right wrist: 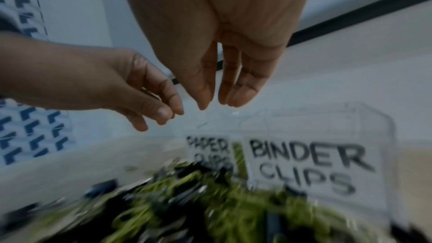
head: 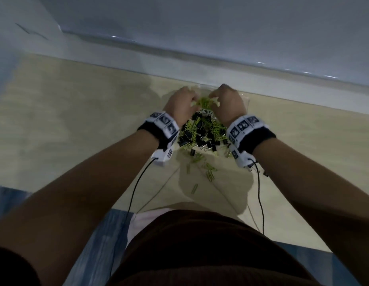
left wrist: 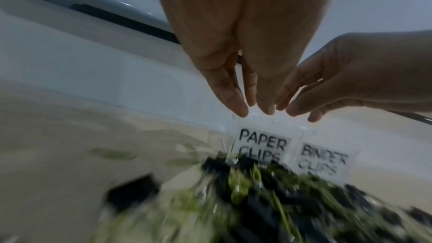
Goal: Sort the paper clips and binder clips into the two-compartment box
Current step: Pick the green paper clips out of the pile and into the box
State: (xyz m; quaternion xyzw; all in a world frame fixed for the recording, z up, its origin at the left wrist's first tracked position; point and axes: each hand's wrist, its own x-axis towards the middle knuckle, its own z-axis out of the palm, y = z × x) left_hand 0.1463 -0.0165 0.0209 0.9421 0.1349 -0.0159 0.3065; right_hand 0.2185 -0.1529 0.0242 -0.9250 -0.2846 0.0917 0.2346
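A clear two-compartment box (head: 244, 98) stands at the table's far edge, labelled "PAPER CLIPS" (left wrist: 261, 145) on its left and "BINDER CLIPS" (right wrist: 311, 169) on its right. Green paper clips (head: 204, 102) show in the left compartment. In front of the box lies a mixed pile (head: 202, 135) of green paper clips and black binder clips. Both hands hover over the box's left compartment, fingers pointing down. My left hand (head: 192, 100) (left wrist: 256, 111) and my right hand (head: 215, 98) (right wrist: 217, 103) almost touch. The wrist views show nothing between the fingers of either hand.
Loose green paper clips (head: 210, 170) trail from the pile toward me on the beige table (head: 76, 120). A white ledge and wall (head: 200, 54) run right behind the box. Thin black cables (head: 260, 193) hang from both wristbands.
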